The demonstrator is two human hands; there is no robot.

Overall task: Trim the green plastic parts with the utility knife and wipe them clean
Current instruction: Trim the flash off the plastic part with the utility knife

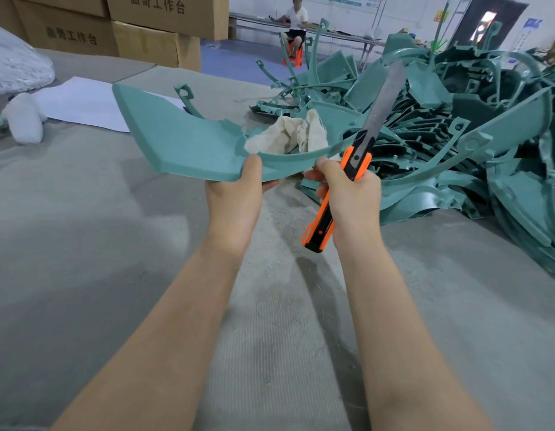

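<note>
- Head view, starting far left: one flat green part [176, 141] is held up off the table [83, 244], with its wide panel to the left and a thin curved strip trailing off to the right, so its long axis runs side to side.
- Left hand [235, 194]: fingers curled under the panel's near corner, thumb on top, gripping it firmly.
- One cloth [288, 135], bunched up, sits just behind the strip with nobody holding it.
- Right hand [347, 194]: fist wrapped round the one knife [319, 231], thumb up by the strip.
- The blade [385, 101] is pushed well out, pointing up and away. The strip ends right by its base, so I'd guess the right hand does the cut. Can't tell if they're touching.
- Far right: a pile of green parts [456, 119], way too tangled to count.
</note>
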